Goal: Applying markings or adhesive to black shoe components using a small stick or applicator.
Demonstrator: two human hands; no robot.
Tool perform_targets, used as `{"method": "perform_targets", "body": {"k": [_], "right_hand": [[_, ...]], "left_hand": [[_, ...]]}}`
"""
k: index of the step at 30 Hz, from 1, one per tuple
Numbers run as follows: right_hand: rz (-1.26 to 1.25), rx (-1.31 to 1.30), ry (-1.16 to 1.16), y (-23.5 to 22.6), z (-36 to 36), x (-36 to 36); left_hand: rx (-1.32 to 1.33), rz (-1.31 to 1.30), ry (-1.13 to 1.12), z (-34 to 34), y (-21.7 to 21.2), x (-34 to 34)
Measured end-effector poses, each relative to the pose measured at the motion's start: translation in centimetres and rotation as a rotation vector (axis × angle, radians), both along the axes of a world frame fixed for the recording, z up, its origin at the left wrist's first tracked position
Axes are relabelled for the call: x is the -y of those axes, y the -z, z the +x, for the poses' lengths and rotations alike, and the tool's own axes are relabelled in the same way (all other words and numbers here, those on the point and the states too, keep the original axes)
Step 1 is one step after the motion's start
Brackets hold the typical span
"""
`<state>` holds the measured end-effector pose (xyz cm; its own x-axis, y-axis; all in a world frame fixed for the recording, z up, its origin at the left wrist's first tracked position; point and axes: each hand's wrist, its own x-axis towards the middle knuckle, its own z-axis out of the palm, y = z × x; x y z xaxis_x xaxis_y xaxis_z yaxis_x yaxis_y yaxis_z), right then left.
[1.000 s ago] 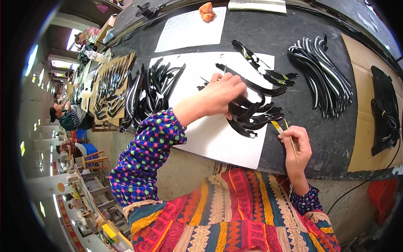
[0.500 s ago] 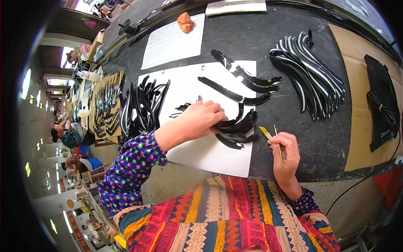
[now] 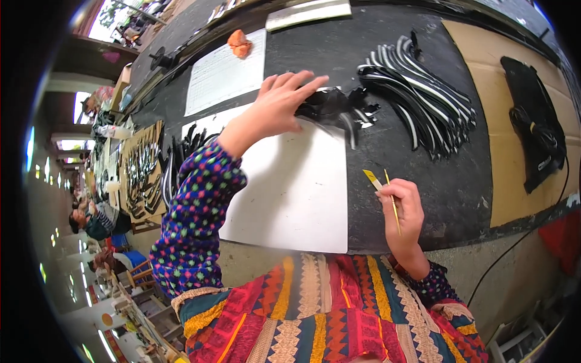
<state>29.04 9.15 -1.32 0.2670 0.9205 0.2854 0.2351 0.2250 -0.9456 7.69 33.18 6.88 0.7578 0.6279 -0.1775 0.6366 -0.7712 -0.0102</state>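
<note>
My left hand (image 3: pixel 275 109) is over the far part of a white board (image 3: pixel 284 199), fingers spread. Its thumb side is next to a loose heap of glossy black curved strips (image 3: pixel 333 109) on the board's far edge and the dark table; whether it touches them I cannot tell. My right hand (image 3: pixel 404 212), closed near the table's front edge, grips a thin yellow stick (image 3: pixel 393 202). A flat pale piece with a slanted yellow tip (image 3: pixel 371 177) also sticks out from its fingers; whether the two are joined is unclear.
To the right lie a bundle of black-and-white strips (image 3: pixel 423 100) and cardboard (image 3: pixel 466 121) bearing a black pouch (image 3: pixel 532 121) with coiled cable. More black strips (image 3: pixel 172 163) sit left of the board. Beyond are a printed sheet (image 3: pixel 212 78), orange crumpled cloth (image 3: pixel 239 43) and a pale block (image 3: pixel 308 13).
My left hand has moved away from me, and the black strips from the board's middle are now heaped at its far right edge. My right hand keeps its hold. The view has shifted slightly.
</note>
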Motion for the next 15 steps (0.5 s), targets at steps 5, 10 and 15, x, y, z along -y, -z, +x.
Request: {"method": "perform_targets", "body": {"k": [5, 10, 15], "right_hand": [[0.054, 0.318, 0.107, -0.5, -0.1, -0.5], [0.17, 0.293, 0.019, -2.2, 2.3, 2.7], [0.151, 0.48, -0.347, 1.5, 8.4, 13.7]], "left_hand": [[0.474, -0.177, -0.19, 1.3, 2.9, 3.7], [0.435, 0.057, -0.179, 2.1, 7.7, 5.1], [0.509, 0.231, -0.185, 1.9, 8.8, 3.2]]}}
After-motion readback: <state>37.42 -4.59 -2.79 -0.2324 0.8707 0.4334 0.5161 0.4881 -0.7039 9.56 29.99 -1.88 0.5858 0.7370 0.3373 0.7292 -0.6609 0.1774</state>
